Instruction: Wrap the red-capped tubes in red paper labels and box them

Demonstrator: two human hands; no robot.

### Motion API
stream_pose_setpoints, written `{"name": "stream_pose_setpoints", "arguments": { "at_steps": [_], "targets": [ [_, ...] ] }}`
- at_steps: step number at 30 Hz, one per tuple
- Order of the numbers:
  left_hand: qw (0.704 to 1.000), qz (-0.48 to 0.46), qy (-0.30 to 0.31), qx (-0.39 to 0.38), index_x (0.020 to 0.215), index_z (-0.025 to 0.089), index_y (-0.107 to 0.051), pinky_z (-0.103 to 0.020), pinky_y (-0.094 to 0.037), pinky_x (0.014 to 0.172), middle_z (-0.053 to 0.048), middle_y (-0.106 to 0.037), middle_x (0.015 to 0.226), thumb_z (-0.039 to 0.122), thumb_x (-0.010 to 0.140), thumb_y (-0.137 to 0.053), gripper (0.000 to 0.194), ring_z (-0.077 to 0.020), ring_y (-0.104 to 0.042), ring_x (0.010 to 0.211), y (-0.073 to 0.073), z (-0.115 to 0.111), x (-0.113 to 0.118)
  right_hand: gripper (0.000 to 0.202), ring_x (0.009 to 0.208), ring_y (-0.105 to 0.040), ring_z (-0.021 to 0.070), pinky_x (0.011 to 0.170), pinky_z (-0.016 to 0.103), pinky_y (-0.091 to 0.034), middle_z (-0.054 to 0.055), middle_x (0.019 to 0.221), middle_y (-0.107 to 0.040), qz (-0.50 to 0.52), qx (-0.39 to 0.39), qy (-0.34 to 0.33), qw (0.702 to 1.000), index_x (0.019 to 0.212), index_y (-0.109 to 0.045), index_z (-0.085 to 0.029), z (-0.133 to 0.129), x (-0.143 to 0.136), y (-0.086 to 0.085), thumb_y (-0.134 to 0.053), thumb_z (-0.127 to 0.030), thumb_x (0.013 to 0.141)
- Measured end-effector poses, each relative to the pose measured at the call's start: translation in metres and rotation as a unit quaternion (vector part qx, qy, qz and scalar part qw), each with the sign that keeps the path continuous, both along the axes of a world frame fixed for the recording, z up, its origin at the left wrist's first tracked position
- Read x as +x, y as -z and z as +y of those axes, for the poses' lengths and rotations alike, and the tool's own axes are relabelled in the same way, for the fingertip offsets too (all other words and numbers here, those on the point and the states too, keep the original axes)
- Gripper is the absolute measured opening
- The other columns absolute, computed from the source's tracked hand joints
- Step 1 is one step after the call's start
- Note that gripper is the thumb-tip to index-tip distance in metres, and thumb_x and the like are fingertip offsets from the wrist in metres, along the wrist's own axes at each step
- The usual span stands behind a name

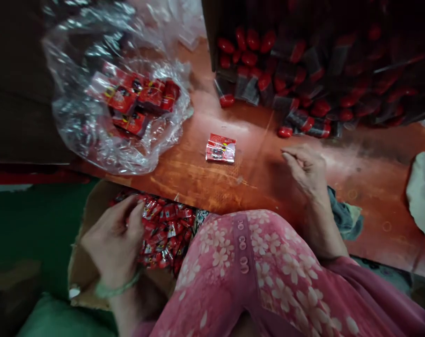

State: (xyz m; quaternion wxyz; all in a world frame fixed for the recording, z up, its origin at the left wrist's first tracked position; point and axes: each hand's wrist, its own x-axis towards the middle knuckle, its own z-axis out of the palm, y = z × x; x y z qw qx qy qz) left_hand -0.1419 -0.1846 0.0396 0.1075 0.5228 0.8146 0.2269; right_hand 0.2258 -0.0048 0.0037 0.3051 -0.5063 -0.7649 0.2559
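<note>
My left hand (pixel 114 234), slightly blurred, hovers over a cardboard box (pixel 88 224) with many small red wrapped packets (pixel 168 229) in it. Its fingers are curled in toward the thumb, and whatever they may hold is hidden. My right hand (pixel 307 171) is above the orange-red tabletop (pixel 254 173), thumb and fingers pressed together. Nothing I can name shows in that pinch. Between the hands, a flat red printed packet (pixel 221 149) lies by itself on the table, touched by neither hand.
A clear plastic bag (pixel 145 157) at the upper left holds stacks of red printed packets (pixel 128 93). At the upper right, clear tubes with red rounded ends (pixel 249 58) spill from a dark container. A bluish cloth (pixel 346 215) lies beside my right forearm, and a pale cloth (pixel 423 192) at the right edge.
</note>
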Motion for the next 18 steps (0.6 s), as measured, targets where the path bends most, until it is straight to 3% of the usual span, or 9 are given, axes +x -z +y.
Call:
{"name": "stream_pose_setpoints", "arguments": {
  "at_steps": [1, 2, 3, 6, 8, 10, 13, 15, 18],
  "targets": [
    [0.997, -0.045, 0.022, 0.057, 0.098, 0.036, -0.073, -0.046, -0.058, 0.074, 0.006, -0.079, 0.088, 0.036, 0.091, -0.065, 0.011, -0.0261, -0.073, 0.082, 0.002, 0.022, 0.020, 0.021, 0.086, -0.069, 0.0221, 0.083, 0.042, -0.058, 0.005, 0.091, -0.075, -0.031, 0.016, 0.029, 0.999, 0.099, -0.077, -0.026, -0.004, 0.017, -0.001, -0.058, -0.034, 0.100],
    [0.985, -0.103, 0.086, 0.109, 0.092, 0.032, -0.075, -0.042, -0.059, 0.070, 0.005, -0.079, 0.088, 0.033, 0.092, -0.066, 0.009, -0.0220, -0.073, 0.075, 0.005, 0.046, 0.043, 0.023, 0.089, -0.069, 0.0238, 0.085, 0.044, -0.057, 0.007, 0.093, -0.075, -0.073, 0.018, 0.053, 0.996, 0.102, -0.077, -0.025, -0.010, 0.034, -0.004, -0.056, -0.034, 0.101],
    [0.964, -0.166, 0.183, 0.093, 0.094, 0.029, -0.075, -0.040, -0.061, 0.075, 0.002, -0.080, 0.092, 0.030, 0.096, -0.063, 0.013, -0.0200, -0.074, 0.079, 0.009, 0.069, 0.069, 0.026, 0.094, -0.068, 0.0260, 0.089, 0.046, -0.056, 0.009, 0.098, -0.075, -0.122, 0.009, 0.073, 0.990, 0.107, -0.076, -0.023, -0.018, 0.052, -0.008, -0.053, -0.035, 0.102],
    [0.852, -0.217, 0.468, 0.087, 0.117, 0.018, -0.072, -0.040, -0.059, 0.095, -0.010, -0.079, 0.114, 0.029, 0.102, -0.055, 0.026, -0.0223, -0.074, 0.105, 0.025, 0.123, 0.157, 0.038, 0.111, -0.062, 0.0342, 0.097, 0.054, -0.050, 0.018, 0.120, -0.072, -0.287, -0.049, 0.099, 0.952, 0.128, -0.070, -0.018, -0.053, 0.097, -0.019, -0.053, -0.039, 0.102],
    [0.786, -0.172, 0.587, 0.084, 0.136, 0.008, -0.061, -0.045, -0.052, 0.107, -0.019, -0.068, 0.138, 0.034, 0.102, -0.055, 0.043, -0.0284, -0.064, 0.128, 0.037, 0.141, 0.215, 0.049, 0.111, -0.058, 0.0389, 0.090, 0.054, -0.048, 0.024, 0.127, -0.068, -0.388, -0.086, 0.106, 0.911, 0.138, -0.063, -0.012, -0.079, 0.114, -0.021, -0.055, -0.041, 0.100],
    [0.755, -0.093, 0.645, 0.068, 0.144, 0.008, -0.054, -0.049, -0.047, 0.109, -0.021, -0.059, 0.149, 0.029, 0.103, -0.052, 0.046, -0.0326, -0.055, 0.138, 0.050, 0.147, 0.263, 0.052, 0.104, -0.056, 0.0397, 0.079, 0.051, -0.046, 0.026, 0.124, -0.068, -0.459, -0.109, 0.106, 0.876, 0.140, -0.061, -0.009, -0.101, 0.121, -0.016, -0.053, -0.040, 0.099],
    [0.724, -0.002, 0.686, 0.072, 0.141, 0.007, -0.056, -0.049, -0.043, 0.104, -0.019, -0.064, 0.141, 0.014, 0.105, -0.035, 0.042, -0.0319, -0.059, 0.130, 0.069, 0.147, 0.310, 0.039, 0.094, -0.056, 0.0333, 0.078, 0.046, -0.041, 0.021, 0.111, -0.070, -0.517, -0.112, 0.123, 0.840, 0.128, -0.067, -0.010, -0.119, 0.120, 0.000, -0.043, -0.023, 0.100],
    [0.711, 0.021, 0.700, 0.069, 0.126, 0.006, -0.064, -0.046, -0.044, 0.096, -0.019, -0.070, 0.125, 0.013, 0.105, -0.031, 0.040, -0.0302, -0.063, 0.117, 0.079, 0.150, 0.324, 0.034, 0.089, -0.055, 0.0312, 0.078, 0.044, -0.038, 0.017, 0.097, -0.070, -0.522, -0.095, 0.122, 0.839, 0.118, -0.072, -0.014, -0.121, 0.120, 0.009, -0.046, -0.019, 0.098],
    [0.706, 0.015, 0.706, 0.061, 0.105, 0.008, -0.069, -0.044, -0.043, 0.088, -0.018, -0.073, 0.105, 0.013, 0.103, -0.034, 0.036, -0.0289, -0.066, 0.104, 0.088, 0.157, 0.334, 0.027, 0.084, -0.057, 0.0289, 0.080, 0.043, -0.038, 0.011, 0.080, -0.067, -0.485, -0.050, 0.119, 0.865, 0.095, -0.075, -0.018, -0.119, 0.129, 0.012, -0.049, -0.024, 0.099]
  ]
}}
